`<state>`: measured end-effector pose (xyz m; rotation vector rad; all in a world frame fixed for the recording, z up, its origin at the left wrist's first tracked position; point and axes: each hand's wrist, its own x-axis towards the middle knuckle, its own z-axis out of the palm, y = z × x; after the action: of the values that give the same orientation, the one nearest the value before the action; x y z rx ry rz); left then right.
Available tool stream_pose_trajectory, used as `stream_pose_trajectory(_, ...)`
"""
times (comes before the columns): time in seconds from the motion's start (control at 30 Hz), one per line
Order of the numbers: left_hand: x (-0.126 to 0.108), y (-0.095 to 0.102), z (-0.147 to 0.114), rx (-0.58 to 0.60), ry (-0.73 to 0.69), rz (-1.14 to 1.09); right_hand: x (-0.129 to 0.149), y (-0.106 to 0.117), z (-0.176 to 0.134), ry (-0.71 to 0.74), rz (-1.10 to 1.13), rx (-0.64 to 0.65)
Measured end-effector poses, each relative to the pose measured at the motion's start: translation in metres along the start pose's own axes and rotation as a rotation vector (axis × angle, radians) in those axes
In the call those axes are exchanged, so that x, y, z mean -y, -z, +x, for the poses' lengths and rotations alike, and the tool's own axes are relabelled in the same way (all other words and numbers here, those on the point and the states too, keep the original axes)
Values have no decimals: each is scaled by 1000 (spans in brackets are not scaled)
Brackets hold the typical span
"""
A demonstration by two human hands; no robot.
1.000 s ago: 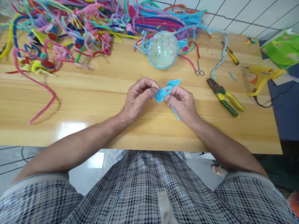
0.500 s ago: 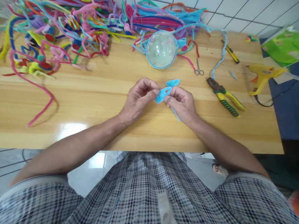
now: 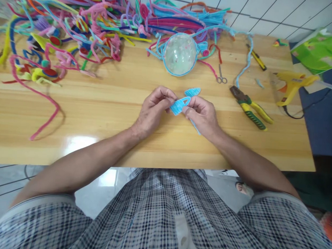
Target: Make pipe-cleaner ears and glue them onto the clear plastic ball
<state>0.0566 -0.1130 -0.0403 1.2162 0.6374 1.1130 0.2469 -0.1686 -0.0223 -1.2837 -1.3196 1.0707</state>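
Right hand: right hand pinched, thumb against fingertips, gripping the right end of the blue piece beside its open loop; a thin blue tail shows below the thumb.
Left hand: left hand curled, thumb and forefinger closed at the blue piece's left corner; contact under the fingertips partly hidden.
Blue piece: between both hands, on the near side of the bowl, well apart from it.
Change: small. Over the last half second the left thumb has drawn slightly leftward, baring more of the blue piece's left corner; right hand essentially unmoved.
Meaning: judged a fine adjustment of the left grip, right hand steadying; the loop stands open and the tail free, so this part looks unfinished.
Second blue piece: second blue piece just beyond the right fingers, between them and the bowl; same place as before.
Scissors: scissors right of the bowl, on the surface.
Pliers: pliers farther right of the bowl and nearer the person; untouched.
Fuzzy wires: heap of fuzzy wires left of and behind the bowl.
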Motion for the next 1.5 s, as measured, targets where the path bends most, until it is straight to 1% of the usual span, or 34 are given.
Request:
stream_pose_trajectory(0.1, -1, 0, 1, -39, 90, 1, -1, 0, 0, -6, 2, 4)
stream_pose_trajectory(0.17, -1, -1, 1, -56, 120, -1, -1, 0, 1, -11, 2, 3)
stream_pose_trajectory(0.23, -3, -2, 0, -36, 111, 32, -1, -1, 1, -7, 7, 6)
stream_pose_trajectory(0.3, -4, -3, -1, 24, 101, 80, -1, -1, 1, 4, 11, 10)
stream_pose_trajectory(0.4, -7, -4, -2, 98, 129, 111, 0, -2, 1, 6, 11, 12)
stream_pose_trajectory(0.57, -9, -3, -1, 86, 201, 50, 3, -1, 1, 5, 16, 22)
stream_pose_trajectory(0.7, -8, -3, -1, 60, 203, 7, 6, 0, 1, -9, 35, 38)
stream_pose_trajectory(0.83, -5, -1, -1, 103, 205, 55, 7, 1, 1, -14, 19, 33)
stream_pose_trajectory(0.9, -6, -1, -3, 127, 166, 106, 6, 1, 1, -36, 17, 20)
stream_pose_trajectory(0.93, -7, -1, -5, 125, 116, 146, 5, 1, 1, -50, 26, 9)
stream_pose_trajectory(1.03, -9, -1, -11, 106, -132, 362, 2, 1, 2, -97, 76, -42)
stream_pose_trajectory(1.1, -8, 0, -13, 131, -287, 542, 1, 1, 4, -149, 118, -61)
stream_pose_trajectory(1.17, -4, 1, -13, 183, -370, 688, 1, 1, 4, -203, 167, -64)
stream_pose_trajectory(1.23, 2, 3, -12, 221, -406, 800, 4, 0, 4, -235, 196, -55)
stream_pose_trajectory(1.33, 7, 7, -10, 224, -441, 912, 10, -1, 3, -245, 193, -19)
stream_pose_trajectory(1.4, 7, 9, -9, 204, -461, 917, 13, -1, 1, -247, 184, 19)
stream_pose_trajectory(1.5, 2, 7, -10, 155, -430, 815, 14, 0, 0, -242, 180, 48)
